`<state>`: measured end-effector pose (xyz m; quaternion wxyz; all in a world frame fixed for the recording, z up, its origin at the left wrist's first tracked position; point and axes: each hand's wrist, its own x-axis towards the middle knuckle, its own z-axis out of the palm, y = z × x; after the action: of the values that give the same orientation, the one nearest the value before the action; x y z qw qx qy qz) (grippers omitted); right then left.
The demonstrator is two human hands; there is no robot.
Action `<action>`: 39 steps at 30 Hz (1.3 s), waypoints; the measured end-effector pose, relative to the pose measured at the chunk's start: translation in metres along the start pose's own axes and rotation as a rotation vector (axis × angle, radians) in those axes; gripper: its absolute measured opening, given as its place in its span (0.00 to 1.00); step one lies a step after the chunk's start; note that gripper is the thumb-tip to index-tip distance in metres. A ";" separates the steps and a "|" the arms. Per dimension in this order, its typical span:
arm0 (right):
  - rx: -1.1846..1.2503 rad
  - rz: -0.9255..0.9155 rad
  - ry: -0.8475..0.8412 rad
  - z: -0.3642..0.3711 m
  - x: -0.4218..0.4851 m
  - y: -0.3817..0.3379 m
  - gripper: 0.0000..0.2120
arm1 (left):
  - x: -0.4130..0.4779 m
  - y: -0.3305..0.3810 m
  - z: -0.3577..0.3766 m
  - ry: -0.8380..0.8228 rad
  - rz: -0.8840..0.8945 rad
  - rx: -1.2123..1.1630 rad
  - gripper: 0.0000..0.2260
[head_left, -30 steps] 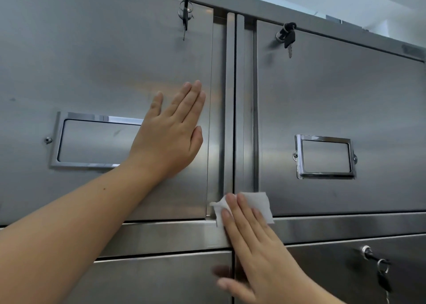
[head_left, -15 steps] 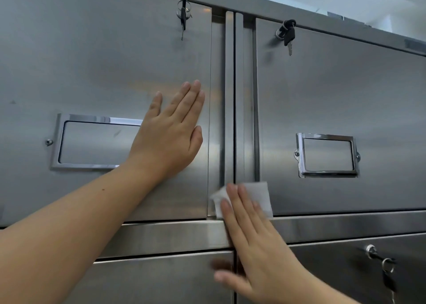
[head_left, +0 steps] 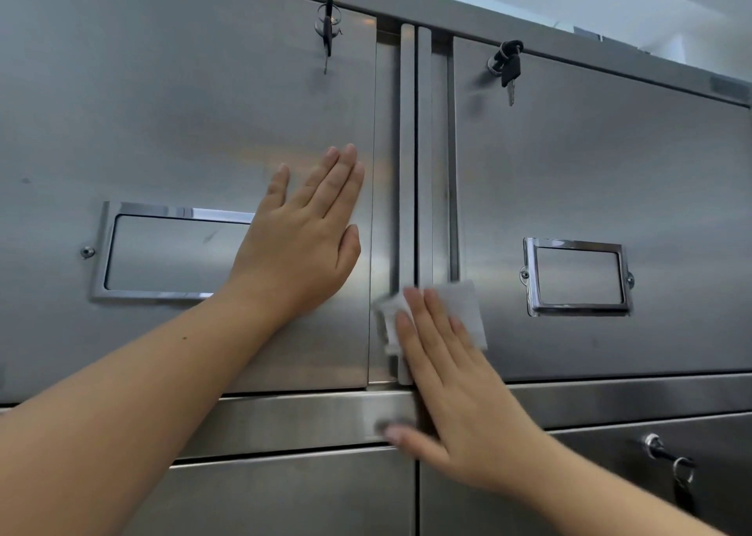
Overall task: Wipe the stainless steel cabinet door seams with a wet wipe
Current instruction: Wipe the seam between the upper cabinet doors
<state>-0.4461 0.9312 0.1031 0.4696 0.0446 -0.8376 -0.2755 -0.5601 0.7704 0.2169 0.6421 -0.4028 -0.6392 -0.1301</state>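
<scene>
A stainless steel cabinet fills the view, with a vertical seam (head_left: 416,169) between the upper left door (head_left: 183,128) and the upper right door (head_left: 610,169). My right hand (head_left: 451,381) presses a white wet wipe (head_left: 460,312) flat against the lower part of that seam, fingers stretched upward over the wipe. My left hand (head_left: 305,234) lies flat and open on the left door, just left of the seam, holding nothing.
Keys hang from locks at the top of the left door (head_left: 328,27) and right door (head_left: 506,67). Each door carries a chrome label frame (head_left: 578,277). A horizontal rail (head_left: 285,417) separates the lower doors, and another key (head_left: 671,462) hangs at lower right.
My right hand has slid the wipe upward along the central seam, from the door's bottom edge to higher on the strip. My left hand has stayed flat on the left door.
</scene>
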 end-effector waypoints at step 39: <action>-0.027 0.275 0.170 -0.083 0.219 0.107 0.38 | 0.003 0.000 0.005 0.137 0.028 0.091 0.25</action>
<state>-0.4810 0.9134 0.3573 0.5724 -0.0536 -0.7894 -0.2151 -0.5631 0.7743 0.2189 0.7037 -0.3723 -0.5933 -0.1191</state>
